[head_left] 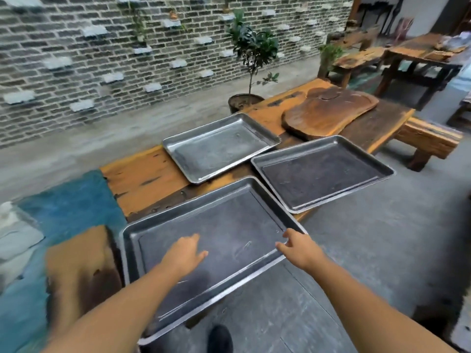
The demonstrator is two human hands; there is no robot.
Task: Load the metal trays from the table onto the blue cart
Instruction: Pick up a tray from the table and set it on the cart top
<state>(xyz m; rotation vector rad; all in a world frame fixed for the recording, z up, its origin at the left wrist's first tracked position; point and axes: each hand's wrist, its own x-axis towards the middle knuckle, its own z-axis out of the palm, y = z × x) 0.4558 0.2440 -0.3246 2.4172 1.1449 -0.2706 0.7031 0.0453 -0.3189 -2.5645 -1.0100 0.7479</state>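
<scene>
Three metal baking trays lie on a long wooden table (147, 174) that runs from the lower left toward the upper right of the frame, and none is on a cart yet. No cart is plainly in view; a blurred blue patch (68, 200) at the left edge cannot be identified. The nearest tray (229, 225), in the lower centre, sits askew with its near corner overhanging the table edge toward the person, which leaves its rim free to take from both sides. The left hand (184, 253) hovers above this tray's floor, fingers loosely extended and holding nothing. The right hand (298, 247) is at the tray's right rim with thumb and fingers spread apart, not yet closed on it; whether it touches the metal is unclear. This looks like the reach to lift the first tray. The right-hand tray (321, 174) also juts past the table's edge, and the far tray (219, 146) lies fully on the wood, its corner just beside the other's. All three are shallow rectangles with rounded corners and rolled rims: thin sheet metal, scuffed and dulled, the far one paler, the nearer two dark-floored. The tabletop is orange-brown plank, worn and cracked. Beyond lies an irregular carved wooden slab (328, 113), with a potted plant (252, 49) against a grey brick wall (102, 59).
</scene>
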